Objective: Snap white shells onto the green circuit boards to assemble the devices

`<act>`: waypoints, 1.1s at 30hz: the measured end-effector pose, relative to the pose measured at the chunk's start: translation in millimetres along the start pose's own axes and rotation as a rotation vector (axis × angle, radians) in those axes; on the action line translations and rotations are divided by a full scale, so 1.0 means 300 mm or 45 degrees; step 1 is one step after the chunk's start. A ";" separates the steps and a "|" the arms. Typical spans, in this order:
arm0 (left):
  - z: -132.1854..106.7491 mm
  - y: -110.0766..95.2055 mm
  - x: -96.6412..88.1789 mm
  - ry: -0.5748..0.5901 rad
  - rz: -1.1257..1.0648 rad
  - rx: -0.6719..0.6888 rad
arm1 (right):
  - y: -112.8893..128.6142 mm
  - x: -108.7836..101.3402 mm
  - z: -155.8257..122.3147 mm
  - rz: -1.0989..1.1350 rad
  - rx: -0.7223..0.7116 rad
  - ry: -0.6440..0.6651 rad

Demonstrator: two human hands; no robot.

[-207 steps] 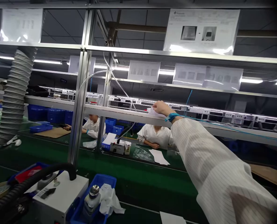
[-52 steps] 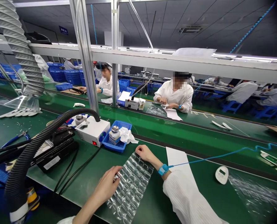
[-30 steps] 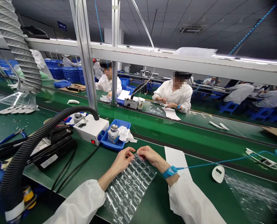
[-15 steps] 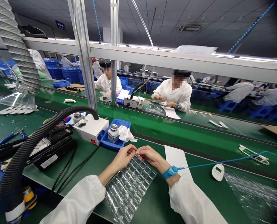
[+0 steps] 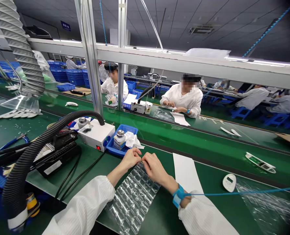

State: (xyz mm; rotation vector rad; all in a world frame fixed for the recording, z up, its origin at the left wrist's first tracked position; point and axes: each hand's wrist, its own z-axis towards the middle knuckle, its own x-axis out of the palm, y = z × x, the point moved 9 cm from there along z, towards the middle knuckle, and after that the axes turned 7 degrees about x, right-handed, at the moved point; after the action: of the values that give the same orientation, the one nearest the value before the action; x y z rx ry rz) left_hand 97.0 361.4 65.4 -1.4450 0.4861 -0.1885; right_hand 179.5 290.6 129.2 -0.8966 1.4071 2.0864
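Note:
A clear plastic sheet with rows of raised pockets lies slanted on the green bench in front of me. Over its far edge is my left hand, its thumb and fingertips drawn together. My right hand is beside it at the same edge, fingers curled inward and closed. A narrow gap separates the two sets of fingertips. Whatever they pinch is too small or too hidden to name. A blue strap with a cord circles my right wrist.
Behind my hands stands a blue tray with a metal-capped bottle, beside a white box with a black hose. White paper, a white oval device and clear film lie rightward. Co-workers sit across the green conveyor belt.
My fingertips, together before, are now slightly apart, and my right hand has turned further over the sheet. The long white frame on the belt has shifted left. The wrist cord hangs lower.

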 end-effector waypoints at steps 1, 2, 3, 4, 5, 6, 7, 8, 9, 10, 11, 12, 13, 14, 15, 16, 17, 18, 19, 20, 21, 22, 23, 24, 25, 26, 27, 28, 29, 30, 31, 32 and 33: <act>0.002 0.005 -0.003 -0.018 0.022 -0.002 | 0.020 0.001 -0.014 -0.037 -0.041 0.007; 0.003 0.009 -0.007 -0.038 0.047 0.001 | 0.038 0.003 -0.029 -0.076 -0.080 0.018; 0.002 0.011 -0.011 -0.061 0.074 0.011 | 0.055 0.007 -0.048 -0.130 -0.123 0.036; 0.000 0.012 -0.015 -0.085 0.102 0.028 | 0.072 0.013 -0.070 -0.200 -0.169 0.061; -0.004 0.010 -0.018 -0.107 0.131 0.052 | 0.085 0.020 -0.094 -0.279 -0.212 0.091; -0.009 0.008 -0.020 -0.126 0.160 0.083 | 0.095 0.028 -0.121 -0.359 -0.250 0.127; -0.016 0.005 -0.020 -0.142 0.188 0.119 | 0.100 0.034 -0.149 -0.428 -0.276 0.167; -0.022 0.002 -0.018 -0.154 0.213 0.156 | 0.099 0.038 -0.177 -0.473 -0.286 0.207; -0.028 0.000 -0.013 -0.161 0.234 0.193 | 0.094 0.037 -0.203 -0.486 -0.275 0.245; -0.033 -0.001 -0.006 -0.161 0.250 0.226 | 0.085 0.034 -0.228 -0.482 -0.253 0.280; -0.036 -0.001 0.003 -0.156 0.264 0.255 | 0.073 0.029 -0.249 -0.466 -0.226 0.309; -0.037 -0.001 0.013 -0.145 0.275 0.279 | 0.061 0.022 -0.268 -0.436 -0.193 0.332; -0.037 -0.002 0.023 -0.127 0.285 0.297 | 0.046 0.014 -0.284 -0.385 -0.151 0.348; -0.036 -0.005 0.034 -0.107 0.297 0.311 | 0.030 0.004 -0.295 -0.313 -0.100 0.355; -0.037 -0.011 0.042 -0.088 0.311 0.323 | 0.014 -0.004 -0.303 -0.226 -0.047 0.357; -0.042 -0.023 0.047 -0.073 0.331 0.335 | 0.000 -0.012 -0.308 -0.135 0.004 0.354; -0.053 -0.038 0.049 -0.062 0.357 0.347 | -0.012 -0.018 -0.310 -0.054 0.045 0.346; -0.072 -0.057 0.048 -0.052 0.392 0.360 | -0.021 -0.022 -0.309 0.006 0.069 0.333; -0.100 -0.079 0.047 -0.039 0.432 0.374 | -0.026 -0.025 -0.306 0.037 0.076 0.320; -0.137 -0.098 0.045 -0.020 0.482 0.385 | -0.028 -0.026 -0.301 0.041 0.068 0.308; -0.182 -0.115 0.046 0.015 0.534 0.393 | -0.029 -0.026 -0.295 0.022 0.056 0.290; -0.231 -0.125 0.049 0.063 0.590 0.399 | -0.030 -0.027 -0.287 -0.014 0.046 0.265; -0.280 -0.129 0.049 0.105 0.659 0.396 | -0.032 -0.028 -0.279 -0.063 0.042 0.234; -0.324 -0.129 0.046 0.129 0.737 0.391 | -0.035 -0.030 -0.271 -0.120 0.046 0.199; -0.360 -0.124 0.040 0.140 0.815 0.383 | -0.037 -0.032 -0.265 -0.176 0.058 0.162; -0.384 -0.116 0.033 0.142 0.890 0.377 | -0.038 -0.033 -0.261 -0.224 0.074 0.132; -0.394 -0.109 0.028 0.143 0.959 0.379 | -0.036 -0.033 -0.261 -0.257 0.094 0.114; -0.391 -0.102 0.025 0.149 1.021 0.392 | -0.032 -0.033 -0.265 -0.271 0.117 0.108; -0.377 -0.099 0.028 0.163 1.075 0.419 | -0.026 -0.031 -0.273 -0.269 0.144 0.111; -0.355 -0.098 0.037 0.187 1.122 0.462 | -0.018 -0.030 -0.284 -0.254 0.173 0.124; -0.328 -0.102 0.052 0.219 1.163 0.520 | -0.011 -0.028 -0.298 -0.236 0.204 0.149; -0.300 -0.109 0.073 0.258 1.196 0.591 | -0.002 -0.024 -0.313 -0.218 0.231 0.189; -0.276 -0.118 0.099 0.301 1.221 0.671 | 0.005 -0.020 -0.327 -0.199 0.252 0.238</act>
State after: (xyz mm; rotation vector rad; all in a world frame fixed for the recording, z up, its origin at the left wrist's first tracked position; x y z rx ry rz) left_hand 93.8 270.0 89.8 -0.5698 1.1700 0.2728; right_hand 207.6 198.6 108.8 -1.1027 1.5524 1.7512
